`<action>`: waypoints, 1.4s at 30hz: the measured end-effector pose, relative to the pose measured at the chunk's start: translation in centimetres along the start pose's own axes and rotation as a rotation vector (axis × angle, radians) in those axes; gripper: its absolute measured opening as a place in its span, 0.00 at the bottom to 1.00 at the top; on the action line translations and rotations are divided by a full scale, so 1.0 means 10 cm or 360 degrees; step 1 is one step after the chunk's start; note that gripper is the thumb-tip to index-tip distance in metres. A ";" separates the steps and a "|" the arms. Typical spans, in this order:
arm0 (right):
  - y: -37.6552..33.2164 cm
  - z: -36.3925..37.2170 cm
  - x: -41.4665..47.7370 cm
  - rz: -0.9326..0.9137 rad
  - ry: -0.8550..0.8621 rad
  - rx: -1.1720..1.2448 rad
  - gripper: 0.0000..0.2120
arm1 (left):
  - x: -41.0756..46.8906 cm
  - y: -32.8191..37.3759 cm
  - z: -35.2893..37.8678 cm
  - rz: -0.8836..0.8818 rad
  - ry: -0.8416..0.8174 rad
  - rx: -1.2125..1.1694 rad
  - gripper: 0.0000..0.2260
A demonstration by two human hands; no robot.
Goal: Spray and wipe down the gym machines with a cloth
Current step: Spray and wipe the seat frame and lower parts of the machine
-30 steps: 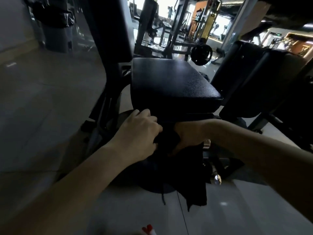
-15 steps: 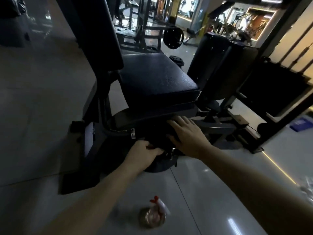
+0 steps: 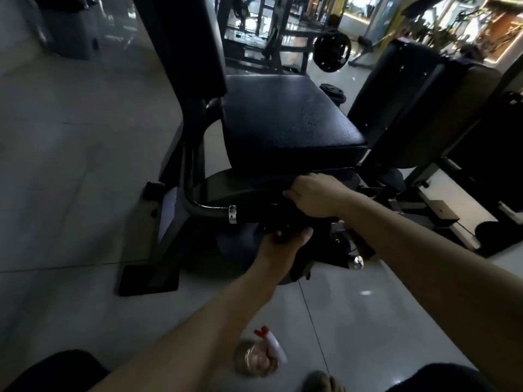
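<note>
A gym machine with a black padded seat (image 3: 285, 120) stands in front of me. Below the seat's front edge, a dark cloth (image 3: 305, 261) is draped over the handle and frame. My right hand (image 3: 314, 196) presses the cloth against the frame just under the seat, fingers curled over it. My left hand (image 3: 283, 244) grips the lower part of the cloth from beneath. A clear spray bottle (image 3: 259, 355) with a white and red trigger stands on the floor between my arms.
A chromed handle bar (image 3: 215, 210) curves out to the left of my hands. A second padded machine (image 3: 418, 108) stands at the right, with weight plates (image 3: 331, 52) behind. Grey tiled floor (image 3: 70, 165) lies to the left. My knees show at the bottom corners.
My view has pulled back and down, bringing the spray bottle into sight. My right hand went from gripping the cloth to lying on it, then curled over the frame; my left hand dropped beneath it.
</note>
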State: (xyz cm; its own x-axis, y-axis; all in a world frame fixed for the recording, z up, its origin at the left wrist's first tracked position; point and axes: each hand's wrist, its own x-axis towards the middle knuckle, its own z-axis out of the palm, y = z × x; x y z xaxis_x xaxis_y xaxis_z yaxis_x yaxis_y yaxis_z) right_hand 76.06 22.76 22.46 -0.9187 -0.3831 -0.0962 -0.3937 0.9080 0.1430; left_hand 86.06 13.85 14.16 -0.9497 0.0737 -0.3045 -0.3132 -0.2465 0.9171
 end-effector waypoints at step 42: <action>-0.56 0.46 -0.15 -0.0250 0.0524 -0.0448 0.03 | 0.07 -0.18 -0.92 -0.0004 0.0376 0.0215 0.06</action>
State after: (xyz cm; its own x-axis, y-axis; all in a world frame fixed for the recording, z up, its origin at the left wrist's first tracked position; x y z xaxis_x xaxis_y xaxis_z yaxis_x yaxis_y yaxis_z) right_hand 79.83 19.01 17.27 -0.7907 -0.5872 0.1732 -0.4809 0.7708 0.4179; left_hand 85.98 5.41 9.93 -0.9258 -0.1571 -0.3438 -0.3287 -0.1141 0.9375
